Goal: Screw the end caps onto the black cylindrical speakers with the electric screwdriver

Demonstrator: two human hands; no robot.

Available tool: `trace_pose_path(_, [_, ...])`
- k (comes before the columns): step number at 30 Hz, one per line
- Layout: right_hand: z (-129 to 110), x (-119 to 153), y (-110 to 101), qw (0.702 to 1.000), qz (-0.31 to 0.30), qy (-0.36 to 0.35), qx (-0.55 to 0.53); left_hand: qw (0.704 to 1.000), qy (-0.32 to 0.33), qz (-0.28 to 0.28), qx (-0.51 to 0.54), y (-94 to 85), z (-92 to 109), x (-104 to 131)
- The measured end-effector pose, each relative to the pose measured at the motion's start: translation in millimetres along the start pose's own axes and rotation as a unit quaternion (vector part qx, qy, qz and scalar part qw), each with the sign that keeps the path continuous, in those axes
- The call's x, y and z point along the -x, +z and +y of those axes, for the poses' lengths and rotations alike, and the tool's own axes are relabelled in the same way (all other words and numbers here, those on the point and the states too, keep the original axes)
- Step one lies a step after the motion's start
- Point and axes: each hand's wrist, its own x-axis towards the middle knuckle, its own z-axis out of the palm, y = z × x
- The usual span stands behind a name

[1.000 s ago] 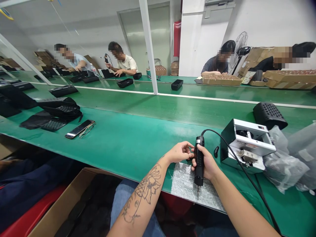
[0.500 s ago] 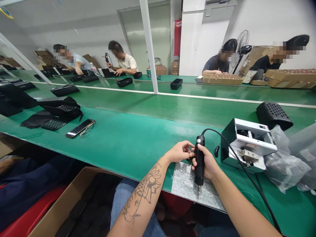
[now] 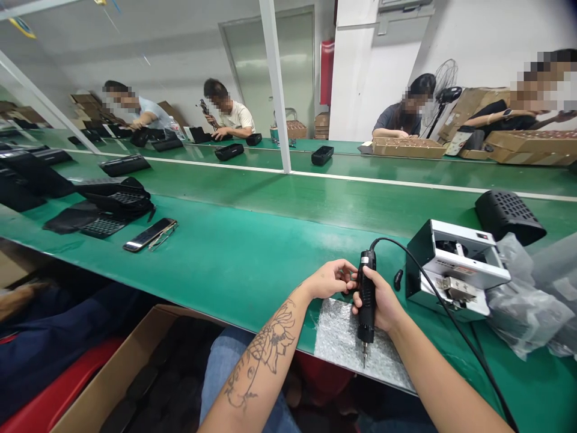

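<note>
My right hand (image 3: pixel 381 297) grips a black electric screwdriver (image 3: pixel 367 304), its cord leaving the top and its bit pointing down. The tool is held over a silvery, wrinkled sheet (image 3: pixel 333 328) at the bench's front edge. Just left of the screwdriver, my left hand (image 3: pixel 333 279) has its fingers curled together close against the tool. A small dark piece shows under those fingers; whether they hold it is hidden. Right of my right hand lies a small black curved part (image 3: pixel 397 279). Beside that stands a white and black screw feeder (image 3: pixel 457 270).
Clear plastic bags (image 3: pixel 525 300) and a black perforated housing (image 3: pixel 509 216) crowd the right. A phone (image 3: pixel 150 234), glasses (image 3: pixel 163 236) and black cases (image 3: pixel 115 201) lie leftward. A white post (image 3: pixel 282 108) rises mid-bench. Several people work across the bench. An open carton (image 3: pixel 108 367) sits below, left.
My hands and the screwdriver keep the same pose; the view has shifted slightly. Across the bench, the person at far right has raised their arms, and the far-left person has moved a black case.
</note>
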Motion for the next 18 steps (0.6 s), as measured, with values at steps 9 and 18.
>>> trace_pose_path(9, [0.8,3.4,2.2,1.0,-0.024,0.0,0.005,1.0,0.002,0.021,0.0,3.7,1.7,0.4])
trace_pose_path(18, [0.8,2.0,0.3,1.0,-0.012,0.002,-0.005,1.0,0.012,0.013,-0.009,2.0,-6.4,-2.2])
